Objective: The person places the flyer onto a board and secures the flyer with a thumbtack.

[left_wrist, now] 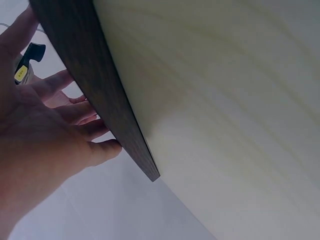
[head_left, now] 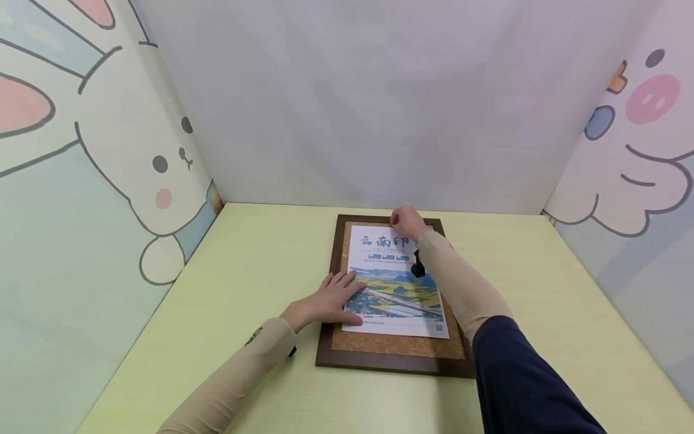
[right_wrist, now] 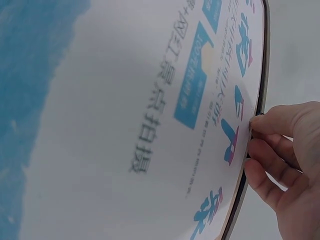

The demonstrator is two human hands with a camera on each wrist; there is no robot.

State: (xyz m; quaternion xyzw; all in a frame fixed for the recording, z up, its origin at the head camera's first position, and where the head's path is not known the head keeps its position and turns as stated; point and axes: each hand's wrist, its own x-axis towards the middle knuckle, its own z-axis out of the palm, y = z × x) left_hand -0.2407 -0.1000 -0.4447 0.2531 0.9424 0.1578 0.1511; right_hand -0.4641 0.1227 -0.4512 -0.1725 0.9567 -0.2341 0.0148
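A printed poster (head_left: 396, 301) with a landscape and large blue characters lies on a cork board (head_left: 379, 345) in a dark brown wooden frame (head_left: 390, 364). My left hand (head_left: 329, 299) is spread over the board's left side, fingertips resting on the poster's left edge; the left wrist view shows this hand (left_wrist: 55, 120) beside the frame's side (left_wrist: 95, 75). At the poster's top edge, my right hand (head_left: 408, 223) pinches a small, dark, pin-like object, mostly hidden by the fingers. In the right wrist view, the hand's (right_wrist: 285, 155) thumb and fingertips meet at the poster's (right_wrist: 115, 100) top.
The board lies on a pale yellow table (head_left: 260, 259). A grey-white wall (head_left: 347, 108) stands behind it, with cartoon-printed panels (head_left: 135, 169) at the sides. A black device (head_left: 417, 267) is on my right wrist.
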